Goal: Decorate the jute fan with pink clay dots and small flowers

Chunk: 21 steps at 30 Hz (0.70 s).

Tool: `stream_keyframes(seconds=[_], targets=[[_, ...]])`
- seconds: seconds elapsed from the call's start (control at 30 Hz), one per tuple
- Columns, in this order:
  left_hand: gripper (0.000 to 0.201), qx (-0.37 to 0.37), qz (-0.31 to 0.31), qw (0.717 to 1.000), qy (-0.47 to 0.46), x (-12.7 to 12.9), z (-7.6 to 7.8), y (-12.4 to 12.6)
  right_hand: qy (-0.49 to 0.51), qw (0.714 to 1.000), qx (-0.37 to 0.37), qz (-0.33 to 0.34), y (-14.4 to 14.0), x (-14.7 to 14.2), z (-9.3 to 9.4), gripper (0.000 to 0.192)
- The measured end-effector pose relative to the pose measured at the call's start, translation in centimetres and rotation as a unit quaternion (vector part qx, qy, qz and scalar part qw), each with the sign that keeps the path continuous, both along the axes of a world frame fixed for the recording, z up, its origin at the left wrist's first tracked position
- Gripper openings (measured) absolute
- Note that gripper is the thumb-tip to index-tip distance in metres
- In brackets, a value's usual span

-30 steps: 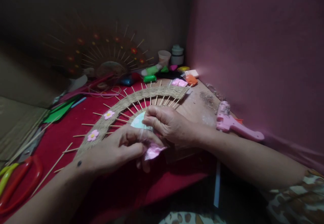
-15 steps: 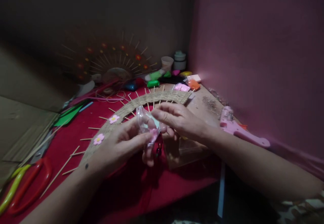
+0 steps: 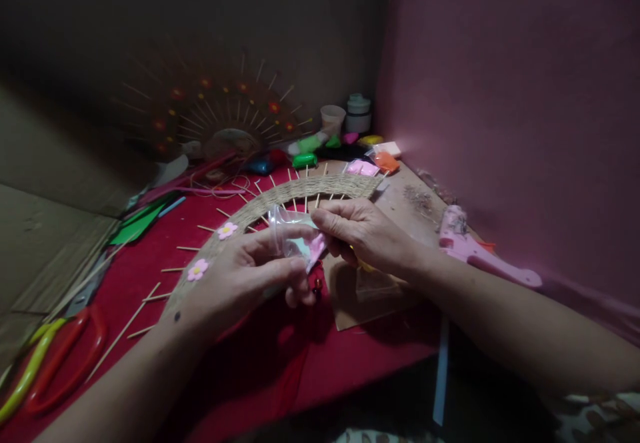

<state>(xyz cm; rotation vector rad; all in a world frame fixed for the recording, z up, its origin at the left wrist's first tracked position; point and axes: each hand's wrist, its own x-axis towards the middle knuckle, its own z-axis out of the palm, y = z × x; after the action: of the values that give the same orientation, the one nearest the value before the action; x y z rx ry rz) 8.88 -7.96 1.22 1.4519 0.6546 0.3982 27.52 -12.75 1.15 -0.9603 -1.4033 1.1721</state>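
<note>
Between my hands is a small clear plastic bag (image 3: 280, 219) with a pink lump (image 3: 316, 246), likely soft modelling clay, at its right side. My left hand (image 3: 250, 266) grips the bag between thumb and fingers. At the bag's right edge, my right hand (image 3: 363, 233) pinches it near the pink lump, fingers closed. Behind and left of my hands curves a woven straw arc (image 3: 300, 191) with thin sticks poking out of both edges. Two pink flowers with yellow centres sit on its left part, one flower (image 3: 227, 231) above the other (image 3: 198, 269).
A pink glue gun (image 3: 465, 256) lies at right. Scissors with red and yellow handles (image 3: 90, 349) lie at left. Packets of coloured clay, including a green packet (image 3: 305, 161), line the back beside a cup (image 3: 333, 119) and a jar (image 3: 359, 115). A decorated fan (image 3: 225, 106) leans behind.
My right hand has closed its fingers on the bag's right side. The pink lump has shifted up and right, and my left fingers have changed their hold.
</note>
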Motion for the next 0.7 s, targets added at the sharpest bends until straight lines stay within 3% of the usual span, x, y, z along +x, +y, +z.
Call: stream_keyframes(seconds=[0.23,0.47,0.6,0.7], targets=[[0.012,0.007,-0.018,1.000,-0.022,0.47,-0.11,0.05,-0.076,0.996,0.038,-0.040,0.09,-0.03,-0.09,0.036],[0.032,-0.001,0.027,0.999,-0.019,0.45,0.06,0.00,-0.096,0.992,0.060,-0.051,0.25,0.03,-0.30,0.036],[0.019,-0.013,-0.013,1.000,0.013,0.53,0.11,0.07,-0.133,0.987,0.076,-0.051,0.30,-0.03,-0.40,0.034],[0.017,-0.009,-0.002,1.000,0.011,0.73,0.05,-0.05,-0.154,0.984,0.079,-0.051,0.28,-0.10,-0.36,0.032]])
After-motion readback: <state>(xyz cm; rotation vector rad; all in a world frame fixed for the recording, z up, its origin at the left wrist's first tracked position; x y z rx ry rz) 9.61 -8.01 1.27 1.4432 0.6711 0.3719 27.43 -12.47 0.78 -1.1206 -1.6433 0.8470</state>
